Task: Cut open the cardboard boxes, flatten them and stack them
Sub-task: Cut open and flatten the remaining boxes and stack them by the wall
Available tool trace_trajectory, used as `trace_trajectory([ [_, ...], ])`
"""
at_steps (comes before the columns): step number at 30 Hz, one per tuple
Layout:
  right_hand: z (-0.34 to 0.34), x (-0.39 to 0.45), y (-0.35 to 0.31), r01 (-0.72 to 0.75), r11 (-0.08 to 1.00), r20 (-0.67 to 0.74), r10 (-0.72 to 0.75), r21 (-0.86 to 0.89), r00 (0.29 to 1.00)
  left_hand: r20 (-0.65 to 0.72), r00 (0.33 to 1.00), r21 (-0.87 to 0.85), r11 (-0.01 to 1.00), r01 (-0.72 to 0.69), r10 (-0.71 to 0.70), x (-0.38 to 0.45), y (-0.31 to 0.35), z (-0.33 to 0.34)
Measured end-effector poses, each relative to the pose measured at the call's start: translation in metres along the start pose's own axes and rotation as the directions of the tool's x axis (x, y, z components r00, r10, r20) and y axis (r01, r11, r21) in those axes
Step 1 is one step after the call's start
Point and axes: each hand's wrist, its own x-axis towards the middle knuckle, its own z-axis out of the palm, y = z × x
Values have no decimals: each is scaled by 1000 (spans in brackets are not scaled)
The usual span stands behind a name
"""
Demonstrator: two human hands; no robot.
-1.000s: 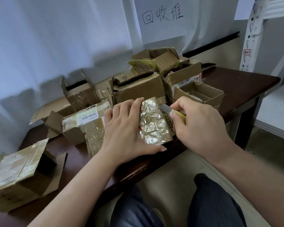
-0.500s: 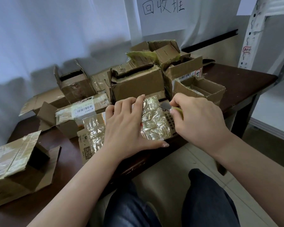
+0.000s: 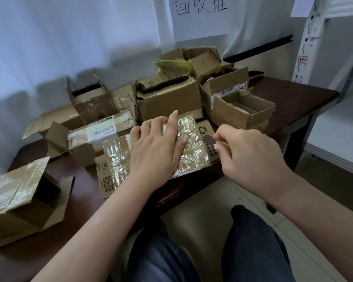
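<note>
At the near edge of the table (image 3: 293, 98), seen from the head camera, the left hand (image 3: 155, 147) is pressing flat on the taped box (image 3: 192, 143), fingers straight and spread, holding it down. The right hand (image 3: 251, 155) is pinching a small knife (image 3: 211, 139), thumb and fingers curled round its yellowish handle, the grey blade lying at the box's right end. A second ago the blade was sitting further up that end, by the far corner; now it is lying lower, beside the printed flap, and the thumb of the holding hand is reaching further across the tape. By my judgement the cut along this end is progressing, with flattening yet to come. As for writing, the sheet (image 3: 200, 15) on the wall is reading 回收堆. The box is showing a recycling mark, a QR code and Chinese characters too small to read. A barcode label (image 3: 102, 129) is lying on the box behind; its digits are unclear.
</note>
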Motion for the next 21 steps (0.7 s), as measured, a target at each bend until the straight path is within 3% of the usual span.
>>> trace_trajectory([
  [6, -6, -15, 3, -3, 999, 124, -1, 33, 992, -7, 1000, -2, 1000, -4, 4, -1, 2, -2],
  [9, -14, -5, 7, -75, 994, 162, 62, 75, 985, 50, 999, 0, 1000, 13, -13, -3, 3, -9],
  [12, -13, 6, -2, -144, 946, 142, 106, 292, 984, 161, 987, -54, 998, 15, -6, 7, -4, -22],
  [15, 0, 6, -20, -262, 809, 283, 124, 525, 951, 275, 956, -226, 973, -44, 107, 17, -20, -43],
  [18, 15, 5, -21, -239, 852, 284, 112, 466, 952, 406, 909, -365, 928, 71, 90, 21, -51, -65],
  [21, 20, 4, -22, -155, 950, 272, 78, 272, 959, 484, 874, -391, 904, 173, 42, 18, -82, -69],
])
